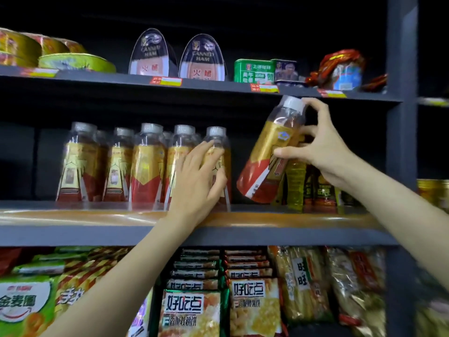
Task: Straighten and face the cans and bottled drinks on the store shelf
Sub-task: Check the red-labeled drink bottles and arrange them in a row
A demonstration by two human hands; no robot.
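A row of gold-and-red labelled bottles [143, 164] with grey caps stands upright on the middle shelf [97, 216]. My left hand [201, 176] wraps its fingers round the rightmost bottle of that row [217, 142]. My right hand [315, 144] grips another bottle of the same kind [269, 152], lifted off the shelf and tilted with its cap leaning right, up near the shelf above. Behind and below it stand darker yellow-green bottles [296, 183], partly hidden by my right hand.
The upper shelf [218, 85] holds canned ham tins [153, 54], a green tin [254, 70] and flat round tins [75, 62]. A grey upright post [402, 117] bounds the shelf at right. Snack packets [252, 305] fill the level below.
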